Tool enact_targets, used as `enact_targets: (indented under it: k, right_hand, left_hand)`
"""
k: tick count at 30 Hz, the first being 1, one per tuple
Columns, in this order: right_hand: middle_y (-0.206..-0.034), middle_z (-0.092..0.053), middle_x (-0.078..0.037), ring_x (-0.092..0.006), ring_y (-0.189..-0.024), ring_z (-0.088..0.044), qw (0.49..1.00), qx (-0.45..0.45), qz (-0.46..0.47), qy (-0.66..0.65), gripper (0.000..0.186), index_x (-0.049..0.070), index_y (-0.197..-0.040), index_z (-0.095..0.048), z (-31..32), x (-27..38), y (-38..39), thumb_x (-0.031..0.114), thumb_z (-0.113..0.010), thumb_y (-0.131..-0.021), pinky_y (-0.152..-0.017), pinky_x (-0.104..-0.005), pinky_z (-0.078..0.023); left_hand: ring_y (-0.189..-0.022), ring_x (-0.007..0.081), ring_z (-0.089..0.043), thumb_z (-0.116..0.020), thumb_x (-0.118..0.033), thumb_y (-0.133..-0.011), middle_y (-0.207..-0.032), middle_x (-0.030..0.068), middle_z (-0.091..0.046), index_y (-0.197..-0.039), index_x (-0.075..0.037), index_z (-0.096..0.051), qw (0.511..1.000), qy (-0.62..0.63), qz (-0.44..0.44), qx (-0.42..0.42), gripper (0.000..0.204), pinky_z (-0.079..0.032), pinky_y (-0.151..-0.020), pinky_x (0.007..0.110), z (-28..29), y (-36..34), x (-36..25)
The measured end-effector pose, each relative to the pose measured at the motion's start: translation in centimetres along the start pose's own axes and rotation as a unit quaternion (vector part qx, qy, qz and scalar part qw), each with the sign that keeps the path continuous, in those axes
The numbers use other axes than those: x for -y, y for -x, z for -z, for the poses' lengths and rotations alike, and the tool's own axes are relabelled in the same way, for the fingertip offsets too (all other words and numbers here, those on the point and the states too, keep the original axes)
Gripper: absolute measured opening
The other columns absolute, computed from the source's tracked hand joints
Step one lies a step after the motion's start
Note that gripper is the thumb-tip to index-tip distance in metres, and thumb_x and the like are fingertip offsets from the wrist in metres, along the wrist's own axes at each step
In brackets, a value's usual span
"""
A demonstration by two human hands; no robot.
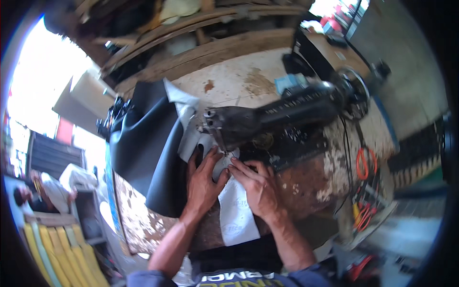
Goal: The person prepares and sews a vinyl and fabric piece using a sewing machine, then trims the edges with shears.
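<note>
A black sewing machine (282, 110) stands over a worn workbench (325, 182), its needle end above a white-backed strip (237, 210). My left hand (204, 179) lies left of the needle, fingers bent and gripping the white material near a rolled edge. Close to the needle on the right, my right hand (256, 191) pinches or presses the strip with bent fingers; its fingertips are partly small to make out. A large black sheet (143, 138) with a white underside is bunched at the left, running behind my left hand toward the needle.
Wooden shelving (205, 48) spans the back. Orange cable (363, 162) hangs at the bench's right. A light-blue item (289, 83) lies behind the machine. At lower left another person (26, 196) is partly visible beside a white bundle, behind stacked yellow pieces (57, 244).
</note>
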State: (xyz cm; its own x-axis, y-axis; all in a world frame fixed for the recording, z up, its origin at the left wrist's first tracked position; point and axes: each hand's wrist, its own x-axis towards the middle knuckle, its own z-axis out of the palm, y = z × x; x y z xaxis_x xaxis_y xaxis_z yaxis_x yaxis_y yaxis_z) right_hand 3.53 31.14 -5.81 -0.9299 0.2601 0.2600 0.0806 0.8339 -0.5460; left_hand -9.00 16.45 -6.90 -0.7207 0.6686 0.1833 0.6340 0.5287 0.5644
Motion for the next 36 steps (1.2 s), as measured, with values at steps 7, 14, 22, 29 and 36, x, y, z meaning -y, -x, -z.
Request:
enact_targets:
  k: [7, 14, 22, 29, 36]
  right_hand:
    - [-0.153, -0.062, -0.013, -0.0318, -0.135, -0.057, 0.999, -0.018, 0.025, -0.008, 0.045, 0.002, -0.142, -0.067, 0.6, 0.2, 2.4, 0.011, -0.057, -0.099, -0.115, -0.0472, -0.042]
    - [-0.149, -0.064, -0.015, -0.0347, -0.136, -0.058, 0.998, -0.065, -0.004, 0.005, 0.046, 0.001, -0.144, -0.064, -1.0, 2.7, 2.6, 0.011, -0.055, -0.1, -0.12, -0.0509, -0.038]
    - [-0.15, -0.063, -0.017, -0.0328, -0.14, -0.056, 0.998, -0.055, -0.005, 0.01, 0.048, -0.001, -0.144, -0.063, -1.2, 1.8, 3.0, 0.011, -0.057, -0.098, -0.119, -0.0482, -0.04]
    - [-0.151, -0.062, -0.018, -0.033, -0.142, -0.055, 0.998, -0.051, -0.016, -0.016, 0.046, -0.002, -0.141, -0.065, -1.2, 1.1, 3.3, 0.008, -0.056, -0.097, -0.119, -0.048, -0.04]
    - [-0.151, -0.063, -0.016, -0.0316, -0.141, -0.055, 0.999, -0.048, -0.009, 0.018, 0.043, -0.002, -0.137, -0.068, -0.9, 1.1, 3.4, 0.01, -0.059, -0.097, -0.117, -0.0462, -0.042]
  left_hand:
    - [-0.155, 0.0459, -0.037, -0.076, -0.021, -0.095, -0.155, 0.0109, -0.062, -0.133, -0.011, -0.075, 0.988, 0.133, 0.072, 0.04, 0.039, -0.028, -0.129, 0.054, 0.9, -0.2, -0.7]
    - [-0.156, 0.0506, -0.031, -0.072, -0.02, -0.1, -0.153, 0.0107, -0.064, -0.129, -0.016, -0.079, 0.991, 0.089, 0.032, 0.093, 0.031, -0.024, -0.13, 0.056, 2.0, 0.0, -0.2]
    - [-0.154, 0.0569, -0.029, -0.072, -0.021, -0.096, -0.156, 0.0136, -0.06, -0.133, -0.019, -0.078, 0.997, 0.025, -0.015, 0.07, 0.037, -0.025, -0.128, 0.061, 0.9, 0.3, -0.6]
    - [-0.154, 0.0572, -0.029, -0.069, -0.026, -0.097, -0.159, 0.0159, -0.056, -0.134, -0.02, -0.077, 0.997, 0.0, -0.028, 0.069, 0.038, -0.025, -0.127, 0.063, 1.0, 0.6, -0.8]
    - [-0.15, 0.0579, -0.033, -0.071, -0.021, -0.097, -0.154, 0.0168, -0.058, -0.133, -0.021, -0.077, 0.996, -0.031, -0.06, 0.059, 0.037, -0.027, -0.125, 0.064, 0.4, 0.6, -0.9]
